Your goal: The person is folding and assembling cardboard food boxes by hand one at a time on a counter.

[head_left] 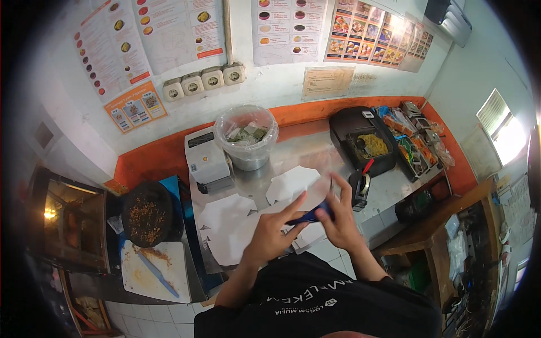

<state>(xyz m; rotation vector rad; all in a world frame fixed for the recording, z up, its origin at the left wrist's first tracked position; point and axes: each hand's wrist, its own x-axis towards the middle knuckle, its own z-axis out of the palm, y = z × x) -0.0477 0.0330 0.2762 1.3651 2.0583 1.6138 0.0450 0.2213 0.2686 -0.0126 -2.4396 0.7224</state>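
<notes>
Both of my hands are raised over the metal table. Between them is a slim dark blue object [309, 216], its kind hidden by my fingers. My left hand [270, 235] grips its left end, index finger stretched above it and thumb below. My right hand [342, 222] closes on its right end, thumb pressed against it and the upper fingers raised. A pale blurred shape shows just above the object. Under and around my hands lie flat white cardboard blanks [225, 225] with cut corners, another white blank [288, 183] lying behind them.
A tape dispenser [360, 188] stands right of my hands. Behind are a white label printer [207, 160], a lined bucket of packets [248, 152] and a black container [363, 160] of yellow food. At left are a dark pan [147, 217] and a cutting board [132, 281] with a knife [158, 274].
</notes>
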